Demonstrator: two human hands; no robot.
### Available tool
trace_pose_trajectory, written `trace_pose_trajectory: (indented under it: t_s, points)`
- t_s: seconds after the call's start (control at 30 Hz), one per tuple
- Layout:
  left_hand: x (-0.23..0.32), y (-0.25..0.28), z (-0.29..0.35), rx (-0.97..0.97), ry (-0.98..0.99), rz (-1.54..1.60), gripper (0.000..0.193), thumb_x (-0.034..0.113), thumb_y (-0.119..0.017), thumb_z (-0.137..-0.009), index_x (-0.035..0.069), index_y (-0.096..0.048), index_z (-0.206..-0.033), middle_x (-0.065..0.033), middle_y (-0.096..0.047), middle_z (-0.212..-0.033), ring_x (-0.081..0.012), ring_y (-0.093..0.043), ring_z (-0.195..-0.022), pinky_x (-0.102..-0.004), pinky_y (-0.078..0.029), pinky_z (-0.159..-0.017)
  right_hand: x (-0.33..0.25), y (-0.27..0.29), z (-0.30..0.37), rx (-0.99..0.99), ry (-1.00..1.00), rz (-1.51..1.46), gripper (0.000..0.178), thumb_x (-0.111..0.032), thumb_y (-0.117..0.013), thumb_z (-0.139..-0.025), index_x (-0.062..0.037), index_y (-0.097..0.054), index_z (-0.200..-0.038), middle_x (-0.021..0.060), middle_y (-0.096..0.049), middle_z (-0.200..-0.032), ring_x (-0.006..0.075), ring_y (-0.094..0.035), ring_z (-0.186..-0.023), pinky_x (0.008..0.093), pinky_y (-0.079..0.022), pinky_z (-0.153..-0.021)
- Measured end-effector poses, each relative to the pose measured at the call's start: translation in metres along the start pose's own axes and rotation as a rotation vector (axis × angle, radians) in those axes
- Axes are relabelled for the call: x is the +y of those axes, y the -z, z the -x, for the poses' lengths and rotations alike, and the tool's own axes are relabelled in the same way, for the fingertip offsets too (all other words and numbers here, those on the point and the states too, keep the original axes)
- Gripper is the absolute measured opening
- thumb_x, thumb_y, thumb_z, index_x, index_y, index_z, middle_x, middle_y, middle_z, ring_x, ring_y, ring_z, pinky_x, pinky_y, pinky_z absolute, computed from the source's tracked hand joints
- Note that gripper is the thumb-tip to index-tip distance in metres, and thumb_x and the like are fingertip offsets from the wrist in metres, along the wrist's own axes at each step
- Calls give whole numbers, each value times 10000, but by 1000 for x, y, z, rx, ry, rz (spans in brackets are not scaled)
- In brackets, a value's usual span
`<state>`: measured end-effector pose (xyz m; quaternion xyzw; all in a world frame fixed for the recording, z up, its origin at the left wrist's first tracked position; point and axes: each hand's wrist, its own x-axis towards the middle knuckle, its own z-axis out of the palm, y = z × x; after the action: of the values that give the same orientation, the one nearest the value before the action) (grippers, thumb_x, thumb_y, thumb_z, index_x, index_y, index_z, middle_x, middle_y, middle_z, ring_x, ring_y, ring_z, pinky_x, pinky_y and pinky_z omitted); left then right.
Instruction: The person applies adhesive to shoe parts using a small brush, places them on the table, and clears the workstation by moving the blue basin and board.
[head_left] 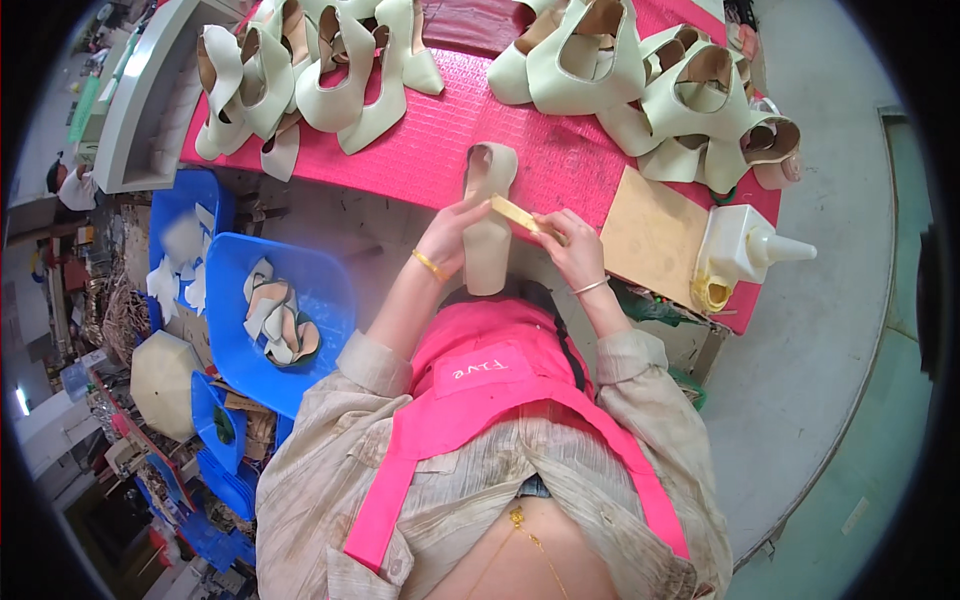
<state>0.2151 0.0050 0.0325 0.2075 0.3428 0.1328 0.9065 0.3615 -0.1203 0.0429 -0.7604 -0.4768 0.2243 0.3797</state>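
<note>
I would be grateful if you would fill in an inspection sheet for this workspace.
Surface: pink-covered table, with a tan board at its right end.
Job's things: pale shoe upper held before the table; yellowish strip across it.
Clutter: pale green shoe pieces in two groups on the table; white bottle by the board, spout pointing right.
Hands: left hand grips the upper; right hand holds the strip.
Cables: nothing seen for certain.
Surroundings: blue bin at left holding cut pieces; grey floor at right; far left too small to tell.
</note>
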Motion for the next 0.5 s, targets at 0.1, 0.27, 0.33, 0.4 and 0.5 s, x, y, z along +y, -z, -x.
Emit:
trace_pose_trajectory:
  t_s: [0.1, 0.27, 0.33, 0.4, 0.5]
  points:
    - [-2, 11, -3, 195, -65, -35, 294, 195, -463, -833, -22, -458, -1030, -116, -545, -926, -230, -550, -838, -370, -447, -747, 3, -13, 16, 45, 51, -48, 184, -213, -601, -680, -110, -608, -833, 47, -534, -715, 245, -529, -643, 332, -396, -553]
    - [3, 11, 9, 265, -81, 45, 308, 215, -448, -839, -26, -452, -1031, -122, -540, -913, -236, -543, -825, -369, -440, -742, 14, -14, 48, 16, 115, 77, 196, -199, -590, -682, -126, -603, -863, 33, -520, -705, 222, -509, -612, 320, -360, -531]
    - [6, 1, 11, 226, -79, 70, 321, 235, -443, -840, -11, -449, -1046, -128, -541, -949, -244, -534, -870, -384, -423, -788, 1, -3, 31, 126, 95, -49, 191, -191, -589, -690, -119, -598, -866, 51, -523, -721, 230, -512, -623, 329, -364, -538]
    - [7, -10, 18, 156, -41, 100, 327, 245, -432, -844, -5, -444, -1054, -131, -538, -960, -245, -528, -885, -390, -409, -809, -5, -6, 12, 115, 182, -69, 193, -191, -593, -688, -118, -598, -866, 58, -524, -723, 235, -514, -629, 328, -368, -538]
    - [19, -23, 26, 195, -128, 120, 355, 241, -410, -853, -20, -402, -1093, -141, -494, -1039, -259, -503, -941, -386, -405, -823, -4, -7, 17, 50, 200, -146, 177, -186, -603, -683, -99, -594, -838, 72, -527, -733, 248, -520, -672, 323, -378, -564]
